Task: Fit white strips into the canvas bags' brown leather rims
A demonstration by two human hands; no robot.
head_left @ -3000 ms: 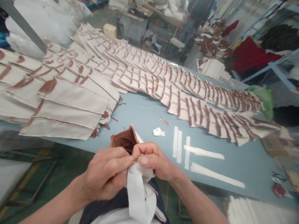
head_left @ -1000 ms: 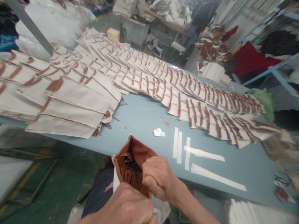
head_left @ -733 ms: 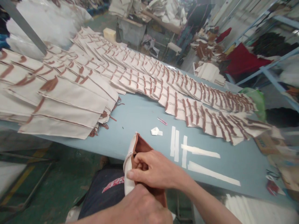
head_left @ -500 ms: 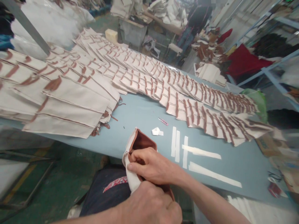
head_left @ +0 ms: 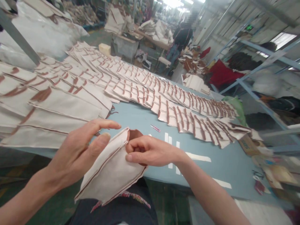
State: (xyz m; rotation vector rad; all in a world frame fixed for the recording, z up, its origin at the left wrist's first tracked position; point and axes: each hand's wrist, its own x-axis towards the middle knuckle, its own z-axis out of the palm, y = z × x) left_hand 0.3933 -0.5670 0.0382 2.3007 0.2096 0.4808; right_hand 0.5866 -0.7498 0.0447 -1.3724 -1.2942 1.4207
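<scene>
The right hand (head_left: 150,151) is pinching the rim of a cream fabric pouch (head_left: 114,175), its thumb pressing on the outside while the curled fingers are reaching into the mouth, where their tips are hiding. The left hand (head_left: 77,150) is holding its thumb and forefinger well apart; its other fingers are mostly disappearing from view, and whether it is touching the pouch is hard to tell. Its forearm and the right one are both running out of frame.

The pouch is showing plain cream sides, thin brown piping along its seams and a brown lining at the mouth; the right hand is blocking much of that opening. It is hanging tilted between the hands, its mouth meeting the right fingers and its base slanting down to the left, below the left hand and over dark clothing (head_left: 140,200) with partly covered lettering.

Beyond, a blue table (head_left: 126,114) is bearing a small pink-handled tool (head_left: 155,128), white strips (head_left: 198,157) partly vanishing behind the right arm, and overlapping rows of brown-trimmed cream pieces (head_left: 140,93). Farther back, a person (head_left: 181,39) is standing, blurred.
</scene>
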